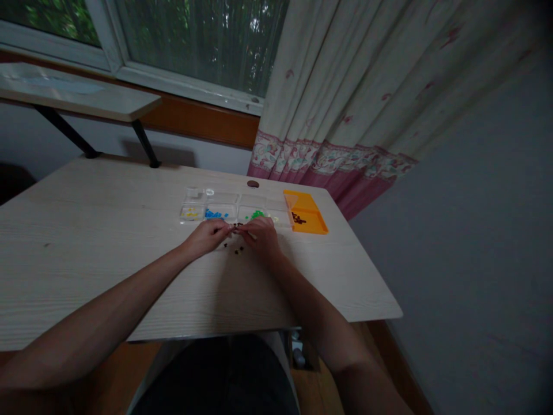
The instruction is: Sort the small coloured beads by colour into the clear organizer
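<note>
My left hand (pixel 208 237) and my right hand (pixel 261 235) meet over the table, fingertips pinched close together. Whatever small thing they hold is too tiny to make out. Several small dark pieces (pixel 236 252) lie on the wood just below the fingers, and a few more show between the hands. Right behind them stand clear plastic boxes with small yellow pieces (pixel 190 214), blue pieces (pixel 215 214) and green pieces (pixel 258 214). Part of the green pieces' box is hidden by my right hand. To the right, an orange box (pixel 317 223) contains dark brown pieces (pixel 298 218).
The pale wooden table (pixel 173 300) runs up to the wall and a curtain (pixel 328 144). A dark oval object (pixel 253 184) lies behind the boxes. At the back left, a raised shelf (pixel 108 104) stands on black legs below the window.
</note>
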{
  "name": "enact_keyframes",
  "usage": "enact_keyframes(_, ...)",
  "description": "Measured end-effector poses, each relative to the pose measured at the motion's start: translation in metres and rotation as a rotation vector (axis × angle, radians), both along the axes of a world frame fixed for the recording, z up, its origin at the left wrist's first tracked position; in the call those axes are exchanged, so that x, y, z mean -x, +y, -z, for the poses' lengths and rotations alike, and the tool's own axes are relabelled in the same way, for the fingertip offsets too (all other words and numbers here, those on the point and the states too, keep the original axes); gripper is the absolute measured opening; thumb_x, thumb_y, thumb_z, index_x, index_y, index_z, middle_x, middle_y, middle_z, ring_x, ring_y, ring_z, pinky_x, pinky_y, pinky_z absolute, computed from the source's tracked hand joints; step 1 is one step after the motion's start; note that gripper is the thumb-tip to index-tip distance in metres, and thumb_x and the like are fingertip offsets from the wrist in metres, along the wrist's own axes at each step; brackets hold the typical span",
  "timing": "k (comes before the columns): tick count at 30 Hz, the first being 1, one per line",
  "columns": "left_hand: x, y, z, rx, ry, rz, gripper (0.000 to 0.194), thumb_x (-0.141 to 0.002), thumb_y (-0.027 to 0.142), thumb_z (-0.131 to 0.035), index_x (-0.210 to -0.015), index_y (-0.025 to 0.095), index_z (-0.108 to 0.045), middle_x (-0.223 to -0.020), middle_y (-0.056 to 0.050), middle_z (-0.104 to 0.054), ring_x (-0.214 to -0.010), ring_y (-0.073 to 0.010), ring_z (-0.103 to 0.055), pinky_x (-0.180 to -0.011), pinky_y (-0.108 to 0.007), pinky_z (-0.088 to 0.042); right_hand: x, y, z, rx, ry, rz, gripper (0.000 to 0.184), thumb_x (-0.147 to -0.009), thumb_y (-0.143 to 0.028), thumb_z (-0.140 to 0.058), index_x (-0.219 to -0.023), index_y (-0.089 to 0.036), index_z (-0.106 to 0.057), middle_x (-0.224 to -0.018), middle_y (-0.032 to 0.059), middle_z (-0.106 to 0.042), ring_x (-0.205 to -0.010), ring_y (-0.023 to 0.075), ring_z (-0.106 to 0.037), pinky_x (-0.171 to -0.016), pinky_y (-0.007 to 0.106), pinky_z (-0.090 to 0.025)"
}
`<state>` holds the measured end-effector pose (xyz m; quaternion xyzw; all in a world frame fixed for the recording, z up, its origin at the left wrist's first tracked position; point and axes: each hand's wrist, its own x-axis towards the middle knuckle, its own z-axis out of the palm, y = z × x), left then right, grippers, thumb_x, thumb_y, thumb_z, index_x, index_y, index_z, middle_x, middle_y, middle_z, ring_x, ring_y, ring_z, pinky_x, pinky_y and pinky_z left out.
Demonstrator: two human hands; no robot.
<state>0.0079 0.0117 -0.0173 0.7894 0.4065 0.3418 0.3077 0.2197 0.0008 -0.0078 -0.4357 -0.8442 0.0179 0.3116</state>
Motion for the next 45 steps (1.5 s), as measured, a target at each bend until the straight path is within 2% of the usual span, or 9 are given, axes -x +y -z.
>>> enact_keyframes(5,0.019,0.004,-0.011,-0.07,0.195,0.192,0.035,-0.09,0.048,-0.057,-0.106,0.02,-0.07,-0.095,-0.006,-0.065,-0.082,-0.0166,-0.057,-0.077,-0.029,-0.046,-0.019,0.005,-0.002,-0.041,0.079,0.104,0.019,-0.093,-0.036,-0.061,-0.093,-0.026,-0.077,-0.088,0.0024,-0.075,-0.089,0.0188,-0.06,-0.086,0.034,-0.037)
enact_keyframes(7,0.025,0.005,-0.012,-0.086,0.241,0.267,0.034,-0.087,0.049,-0.063,-0.104,0.021,-0.069,-0.099,-0.006,-0.063,-0.084,-0.0166,-0.056,-0.079,-0.029,-0.046,-0.031,0.01,-0.003,-0.062,0.119,0.17,0.018,-0.093,-0.036,-0.062,-0.091,-0.026,-0.077,-0.088,0.0026,-0.075,-0.089,0.0194,-0.061,-0.087,0.035,-0.039)
enact_keyframes(10,0.028,0.005,-0.011,-0.121,0.251,0.315,0.028,-0.087,0.047,-0.064,-0.099,0.023,-0.069,-0.102,-0.005,-0.061,-0.094,-0.0185,-0.056,-0.087,-0.032,-0.045,-0.051,0.017,-0.006,-0.086,0.157,0.277,0.02,-0.093,-0.036,-0.06,-0.093,-0.025,-0.077,-0.091,0.0036,-0.075,-0.091,0.02,-0.062,-0.089,0.035,-0.041)
enact_keyframes(19,0.02,0.002,-0.004,-0.177,0.273,0.233,0.023,-0.094,0.039,-0.053,-0.088,0.02,-0.064,-0.093,-0.005,-0.059,-0.091,-0.0188,-0.056,-0.081,-0.03,-0.044,-0.113,0.027,-0.022,-0.191,0.365,0.756,0.031,-0.093,-0.035,-0.05,-0.096,-0.019,-0.076,-0.097,0.0083,-0.074,-0.097,0.0231,-0.059,-0.093,0.038,-0.039)
enact_keyframes(24,0.016,-0.001,-0.008,-0.156,0.289,0.141,0.025,-0.093,0.041,-0.053,-0.086,0.018,-0.062,-0.088,-0.005,-0.06,-0.084,-0.0179,-0.056,-0.074,-0.027,-0.042,-0.129,0.027,-0.016,-0.059,0.345,0.925,0.029,-0.089,-0.035,-0.052,-0.092,-0.019,-0.077,-0.099,0.0098,-0.073,-0.099,0.0256,-0.054,-0.091,0.04,-0.037)
enact_keyframes(32,0.011,-0.008,-0.012,0.017,0.084,-0.075,0.03,-0.088,0.047,-0.059,-0.086,0.018,-0.067,-0.063,0.003,-0.056,-0.059,-0.0116,-0.048,-0.058,-0.023,-0.036,-0.132,0.031,-0.004,0.031,0.214,1.0,0.028,-0.086,-0.034,-0.054,-0.093,-0.02,-0.078,-0.104,0.0112,-0.071,-0.103,0.0282,-0.05,-0.09,0.043,-0.036)
enact_keyframes(39,0.011,-0.002,-0.002,0.077,-0.043,-0.106,0.033,-0.087,0.047,-0.06,-0.098,0.018,-0.073,-0.077,-0.002,-0.071,-0.065,-0.0125,-0.059,-0.059,-0.022,-0.043,-0.133,0.033,0.0,0.064,0.142,1.045,0.033,-0.091,-0.036,-0.05,-0.096,-0.017,-0.077,-0.106,0.0142,-0.069,-0.101,0.0282,-0.05,-0.086,0.042,-0.036)
enact_keyframes(42,0.01,-0.001,0.0,0.122,-0.065,-0.109,0.034,-0.087,0.048,-0.061,-0.097,0.018,-0.075,-0.081,-0.003,-0.074,-0.068,-0.014,-0.063,-0.063,-0.024,-0.047,-0.13,0.031,-0.006,-0.003,0.199,0.998,0.036,-0.093,-0.037,-0.046,-0.097,-0.017,-0.076,-0.105,0.0133,-0.07,-0.101,0.0276,-0.051,-0.086,0.041,-0.035)
enact_keyframes(45,0.007,-0.001,0.001,0.194,-0.175,-0.096,0.037,-0.085,0.049,-0.063,-0.1,0.017,-0.074,-0.084,-0.005,-0.075,-0.066,-0.0139,-0.065,-0.066,-0.027,-0.052,-0.118,0.028,-0.012,-0.089,0.247,0.894,0.036,-0.095,-0.038,-0.045,-0.095,-0.017,-0.075,-0.1,0.0117,-0.071,-0.1,0.0265,-0.052,-0.088,0.039,-0.034)
